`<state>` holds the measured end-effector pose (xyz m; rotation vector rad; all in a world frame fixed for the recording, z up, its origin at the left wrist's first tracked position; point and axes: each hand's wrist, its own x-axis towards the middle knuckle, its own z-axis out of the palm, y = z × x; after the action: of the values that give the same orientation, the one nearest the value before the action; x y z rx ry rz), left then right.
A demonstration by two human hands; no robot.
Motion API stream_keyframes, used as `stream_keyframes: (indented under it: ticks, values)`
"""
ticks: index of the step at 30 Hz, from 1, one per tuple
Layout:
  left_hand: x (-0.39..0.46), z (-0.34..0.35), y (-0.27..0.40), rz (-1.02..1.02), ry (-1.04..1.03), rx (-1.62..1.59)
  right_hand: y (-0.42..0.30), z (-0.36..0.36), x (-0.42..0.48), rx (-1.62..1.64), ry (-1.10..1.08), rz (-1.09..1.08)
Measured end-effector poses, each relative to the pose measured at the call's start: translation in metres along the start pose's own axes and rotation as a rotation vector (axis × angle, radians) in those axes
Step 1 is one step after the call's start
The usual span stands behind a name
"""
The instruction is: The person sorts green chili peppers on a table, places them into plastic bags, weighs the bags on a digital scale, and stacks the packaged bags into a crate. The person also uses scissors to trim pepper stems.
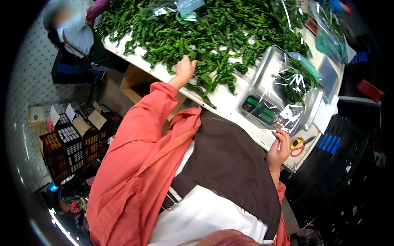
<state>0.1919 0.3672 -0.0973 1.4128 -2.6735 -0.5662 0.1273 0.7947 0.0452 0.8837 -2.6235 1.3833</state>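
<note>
Many green peppers (pixel 212 33) lie heaped across the white table (pixel 243 120). My left hand (pixel 185 68) rests at the near edge of the heap, its fingertips against some peppers; whether it grips one is hidden. A digital scale (pixel 258 110) with a metal pan stands to the right, and on it lies a clear plastic bag (pixel 297 81) with green peppers inside. My right hand (pixel 279 147) is at the bag's near end, fingers curled by the clear film; whether they pinch it is unclear. Scissors (pixel 297 147) with red and yellow handles lie just right of that hand.
Another filled bag (pixel 331 40) and a second scale (pixel 311 25) are at the table's far right. A co-worker (pixel 77 37) sits at the upper left. Black crates (pixel 331 143) stand on the right, a cardboard box (pixel 135 83) under the table, and packed cartons (pixel 70 141) at left.
</note>
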Motion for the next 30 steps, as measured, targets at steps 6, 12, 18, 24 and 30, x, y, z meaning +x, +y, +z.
stream_keyframes:
  ticks: [6, 12, 18, 24, 30]
  values:
    - [-0.107, -0.075, 0.11, 0.686, -0.36, -0.648, -0.025, 0.001, 0.011, 0.698, -0.517, 0.498]
    - [-0.183, -0.089, 0.193, 1.16, -0.906, -0.512, -0.022, 0.016, 0.001, 1.066, -0.284, 0.409]
    - [-0.188, -0.076, 0.213, 1.392, -0.494, -0.141, -0.004, -0.044, -0.045, 1.054, 0.046, 0.501]
    - [-0.165, -0.01, 0.216, 1.366, -0.046, -0.009, 0.017, -0.046, -0.055, 0.468, -0.488, 0.704]
    - [-0.158, -0.026, 0.231, 1.33, 0.09, -0.321, 0.036, 0.042, 0.01, 0.109, -0.057, 0.261]
